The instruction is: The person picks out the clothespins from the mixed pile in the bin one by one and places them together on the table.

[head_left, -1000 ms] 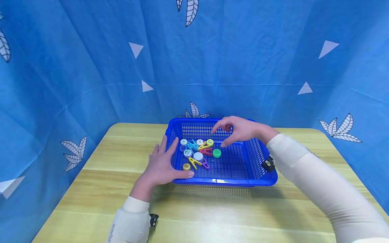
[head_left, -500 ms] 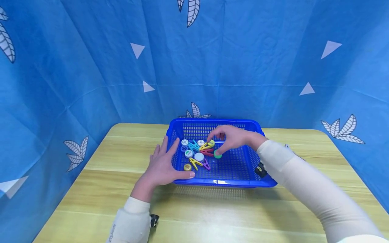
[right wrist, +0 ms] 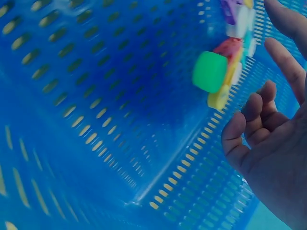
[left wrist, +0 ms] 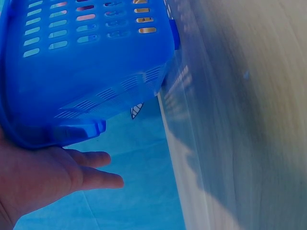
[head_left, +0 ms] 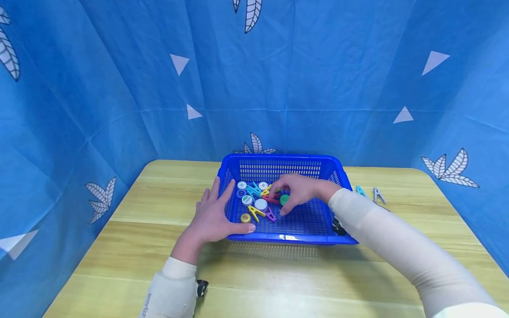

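Note:
A blue plastic basket (head_left: pixel 310 239) holds several bottle caps and plastic clothespins, mostly on its left side. My left hand (head_left: pixel 208 218) rests on the basket's left rim, fingers spread and thumb along the front corner. Inside the basket my right hand (head_left: pixel 299 191) hovers over a green cap (head_left: pixel 284 200) and a red clothespin (head_left: pixel 272 199). In the right wrist view its thumb and index finger stand apart with nothing between them; the other fingers are bent. A white cap (head_left: pixel 260 204), a purple clothespin (head_left: pixel 271 215) and a yellow clothespin (head_left: pixel 256 213) lie left of that hand.
A teal clothespin (head_left: pixel 360 191) and a grey clothespin (head_left: pixel 378 195) lie on the wooden table (head_left: pixel 278 282), right of the basket. A blue patterned curtain (head_left: pixel 286 79) hangs behind the table and along its sides.
My right hand has come down and leftward into the basket, over the caps and clothespins. Its arm has uncovered the clothespins on the right of the table. The left hand stays at the rim.

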The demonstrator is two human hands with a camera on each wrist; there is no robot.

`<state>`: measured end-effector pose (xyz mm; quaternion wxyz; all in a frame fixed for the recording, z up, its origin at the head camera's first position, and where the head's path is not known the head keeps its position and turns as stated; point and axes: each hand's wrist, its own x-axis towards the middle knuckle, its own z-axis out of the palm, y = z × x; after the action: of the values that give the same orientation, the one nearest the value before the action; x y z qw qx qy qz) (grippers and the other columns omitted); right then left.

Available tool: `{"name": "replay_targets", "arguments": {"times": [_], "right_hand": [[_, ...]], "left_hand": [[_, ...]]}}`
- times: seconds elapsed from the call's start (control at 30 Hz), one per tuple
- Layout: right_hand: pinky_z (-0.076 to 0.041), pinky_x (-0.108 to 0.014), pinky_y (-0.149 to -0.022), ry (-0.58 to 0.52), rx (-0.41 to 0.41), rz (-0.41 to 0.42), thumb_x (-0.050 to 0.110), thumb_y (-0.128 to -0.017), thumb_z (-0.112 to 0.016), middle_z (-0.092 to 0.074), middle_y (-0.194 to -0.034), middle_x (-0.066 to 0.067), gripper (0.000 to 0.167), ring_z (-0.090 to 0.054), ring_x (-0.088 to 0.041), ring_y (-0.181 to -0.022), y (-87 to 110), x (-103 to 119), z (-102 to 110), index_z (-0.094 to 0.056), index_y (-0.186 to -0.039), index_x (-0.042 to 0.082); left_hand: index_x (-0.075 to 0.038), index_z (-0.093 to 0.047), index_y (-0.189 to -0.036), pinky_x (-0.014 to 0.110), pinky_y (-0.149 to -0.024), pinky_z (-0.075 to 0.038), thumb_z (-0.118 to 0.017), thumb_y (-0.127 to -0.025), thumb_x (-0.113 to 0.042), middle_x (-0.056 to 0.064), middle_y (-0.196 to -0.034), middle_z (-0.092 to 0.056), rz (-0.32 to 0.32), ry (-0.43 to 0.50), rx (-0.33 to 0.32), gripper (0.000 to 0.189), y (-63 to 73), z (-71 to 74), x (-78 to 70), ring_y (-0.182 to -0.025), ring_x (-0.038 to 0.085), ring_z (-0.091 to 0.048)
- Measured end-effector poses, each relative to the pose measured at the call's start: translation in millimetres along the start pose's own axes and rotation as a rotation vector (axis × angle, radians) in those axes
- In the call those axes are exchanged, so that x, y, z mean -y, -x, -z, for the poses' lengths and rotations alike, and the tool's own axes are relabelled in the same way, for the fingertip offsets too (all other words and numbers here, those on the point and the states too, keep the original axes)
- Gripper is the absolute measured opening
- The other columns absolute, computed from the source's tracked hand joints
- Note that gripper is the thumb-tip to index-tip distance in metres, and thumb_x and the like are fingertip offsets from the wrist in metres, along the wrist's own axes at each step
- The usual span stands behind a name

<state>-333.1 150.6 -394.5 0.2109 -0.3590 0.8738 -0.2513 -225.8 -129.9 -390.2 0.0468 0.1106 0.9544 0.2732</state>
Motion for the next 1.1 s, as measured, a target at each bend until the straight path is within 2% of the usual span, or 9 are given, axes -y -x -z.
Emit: {"name": "replay_targets", "arguments": {"times": [0.07, 0.27, 0.5, 0.77, 1.1], "right_hand": [[-0.046, -0.041, -0.089, 0.013, 0.010, 0.005, 0.027, -0.073, -0.090, -0.061, -0.118, 0.005, 0.049, -0.052, -0.027, -0.110, -2.1, -1, -2, -0.073, -0.119, 0.018], [-0.045, -0.040, -0.089, 0.029, -0.003, 0.034, 0.026, -0.072, -0.091, -0.062, -0.112, 0.003, 0.046, -0.053, -0.027, -0.106, -5.5, -5, -8, -0.075, -0.114, 0.017], [-0.045, -0.044, -0.095, -0.021, 0.040, 0.019, 0.020, -0.071, -0.091, -0.060, -0.112, 0.004, 0.042, -0.052, -0.022, -0.107, -11.9, -5, -12, -0.076, -0.110, 0.019], [-0.047, -0.037, -0.084, 0.000, 0.031, 0.088, 0.019, -0.065, -0.093, -0.063, -0.102, 0.001, 0.043, -0.053, -0.020, -0.096, -18.1, -8, -14, -0.077, -0.104, 0.017], [-0.043, -0.035, -0.083, 0.069, 0.051, 0.093, 0.026, -0.062, -0.096, -0.060, -0.102, -0.001, 0.045, -0.051, -0.021, -0.096, -23.0, -8, -19, -0.076, -0.101, 0.021]], "left_hand": [[-0.028, -0.010, -0.162, 0.074, -0.107, -0.005, -0.077, -0.063, -0.076, 0.010, -0.166, 0.010, 0.000, -0.001, 0.000, 0.129, 0.3, 0.5, 0.5, -0.147, 0.048, 0.007], [-0.027, -0.010, -0.162, 0.074, -0.107, -0.004, -0.078, -0.063, -0.075, 0.010, -0.166, 0.010, -0.001, -0.003, 0.004, 0.129, 0.0, 0.4, 0.6, -0.147, 0.049, 0.006], [-0.027, -0.010, -0.162, 0.075, -0.107, -0.005, -0.076, -0.062, -0.079, 0.010, -0.166, 0.010, -0.007, 0.001, -0.003, 0.131, -0.7, 0.1, 1.6, -0.146, 0.049, 0.005], [-0.028, -0.010, -0.162, 0.074, -0.108, -0.005, -0.076, -0.063, -0.078, 0.010, -0.166, 0.010, -0.013, 0.012, -0.002, 0.130, -0.4, -0.2, 0.8, -0.146, 0.050, 0.004], [-0.027, -0.011, -0.162, 0.074, -0.108, -0.006, -0.077, -0.064, -0.076, 0.010, -0.166, 0.009, -0.009, 0.004, -0.009, 0.128, -0.4, -0.6, 1.1, -0.146, 0.050, 0.004]]}}
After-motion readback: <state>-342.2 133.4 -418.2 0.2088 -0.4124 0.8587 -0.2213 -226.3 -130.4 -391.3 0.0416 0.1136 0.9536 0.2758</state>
